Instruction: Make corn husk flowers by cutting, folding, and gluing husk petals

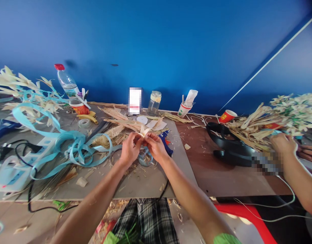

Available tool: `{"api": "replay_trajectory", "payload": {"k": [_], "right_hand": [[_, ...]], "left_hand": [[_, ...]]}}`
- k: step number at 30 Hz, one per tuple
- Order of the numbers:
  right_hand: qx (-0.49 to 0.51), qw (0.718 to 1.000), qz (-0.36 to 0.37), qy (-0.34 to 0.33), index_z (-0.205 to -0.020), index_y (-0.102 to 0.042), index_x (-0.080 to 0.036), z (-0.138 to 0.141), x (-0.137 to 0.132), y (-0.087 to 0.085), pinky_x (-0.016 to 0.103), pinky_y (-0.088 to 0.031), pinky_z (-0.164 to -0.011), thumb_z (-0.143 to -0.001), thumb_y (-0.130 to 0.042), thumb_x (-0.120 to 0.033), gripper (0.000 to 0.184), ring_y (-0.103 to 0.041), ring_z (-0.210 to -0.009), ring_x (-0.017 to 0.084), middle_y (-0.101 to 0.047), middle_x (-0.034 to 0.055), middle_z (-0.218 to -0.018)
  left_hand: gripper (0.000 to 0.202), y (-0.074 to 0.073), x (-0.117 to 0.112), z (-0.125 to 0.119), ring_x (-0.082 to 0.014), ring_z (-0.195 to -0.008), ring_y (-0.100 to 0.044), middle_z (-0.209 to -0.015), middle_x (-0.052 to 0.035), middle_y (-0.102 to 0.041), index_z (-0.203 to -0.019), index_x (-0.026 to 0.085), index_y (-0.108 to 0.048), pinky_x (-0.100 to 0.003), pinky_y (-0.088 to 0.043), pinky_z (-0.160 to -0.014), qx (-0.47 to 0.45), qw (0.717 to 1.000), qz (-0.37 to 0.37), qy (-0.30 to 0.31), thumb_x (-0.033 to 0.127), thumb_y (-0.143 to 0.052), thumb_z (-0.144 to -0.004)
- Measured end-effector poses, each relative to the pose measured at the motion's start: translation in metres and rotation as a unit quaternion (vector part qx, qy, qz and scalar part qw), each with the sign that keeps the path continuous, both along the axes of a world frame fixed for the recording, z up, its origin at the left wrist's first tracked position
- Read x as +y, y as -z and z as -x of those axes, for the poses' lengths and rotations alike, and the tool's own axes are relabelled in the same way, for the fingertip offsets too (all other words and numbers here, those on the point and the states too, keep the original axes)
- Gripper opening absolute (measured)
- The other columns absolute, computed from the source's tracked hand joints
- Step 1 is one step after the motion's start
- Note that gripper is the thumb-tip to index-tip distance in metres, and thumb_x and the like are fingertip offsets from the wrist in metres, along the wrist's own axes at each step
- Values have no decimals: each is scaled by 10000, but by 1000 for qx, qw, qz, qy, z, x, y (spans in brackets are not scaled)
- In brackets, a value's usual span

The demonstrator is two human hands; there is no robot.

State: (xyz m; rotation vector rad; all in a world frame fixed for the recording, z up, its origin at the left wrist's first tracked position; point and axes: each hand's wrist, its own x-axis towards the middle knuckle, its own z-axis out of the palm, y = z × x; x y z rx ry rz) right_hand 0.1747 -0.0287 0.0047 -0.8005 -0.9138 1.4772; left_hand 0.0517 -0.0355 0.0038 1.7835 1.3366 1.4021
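Observation:
Near the middle of the table, my left hand (131,148) and my right hand (155,145) meet at a small cream corn-husk flower (143,131). Its pale pointed petals stick up above my fingertips. Both hands pinch its base, which my fingers hide. Just right of my right hand lies a blue glue gun (166,142), partly covered by that hand. Dried corn husks (117,118) are spread behind my hands. A loop of light blue ribbon (82,149) lies left of my left hand.
A power strip (36,162) with black cables sits at left, beside thin wires. Along the wall stand a plastic bottle (66,81), a phone (134,100), a glass jar (154,102) and a paper cup (185,110). At right, a co-worker's hand (284,144) is near husks and a black case (229,145).

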Motion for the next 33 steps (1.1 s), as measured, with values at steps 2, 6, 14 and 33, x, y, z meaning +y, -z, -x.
{"api": "replay_trajectory", "payload": {"k": [2, 6, 14, 33], "right_hand": [[2, 1000, 2, 2, -677, -577, -185, 1, -1, -1, 221, -364, -530, -598, -747, -355, 253, -437, -529, 78, -525, -48, -606], [19, 1000, 3, 12, -675, -584, -185, 3, -1, 0, 219, -368, -528, -608, -750, -326, 228, -443, -520, 73, -538, -48, -609], [17, 998, 2, 63, -663, -567, -185, 7, -2, 3, 221, -346, -523, -593, -752, -300, 229, -434, -509, 72, -514, -58, -581], [-122, 984, -97, 84, -771, -653, -195, 3, -8, 6, 264, -393, -589, -751, -633, -375, 181, -502, -559, 123, -561, -22, -592]], "left_hand": [[98, 1, 0, -1, -133, -678, -573, -760, -14, -624, -836, 183, -565, -229, -432, -625, -28, 1000, 12, 6, 277, -547, -815], [111, 0, -1, -1, -131, -674, -564, -737, -15, -624, -799, 181, -590, -234, -429, -655, -4, 1000, -21, 6, 271, -531, -828], [154, 1, -1, -1, -141, -733, -583, -841, -43, -654, -898, 178, -627, -244, -438, -693, 1, 999, -42, 8, 269, -511, -852], [102, 3, 2, -3, -112, -654, -534, -715, 1, -594, -782, 171, -618, -227, -418, -637, -145, 989, -14, 18, 268, -589, -794]]}}
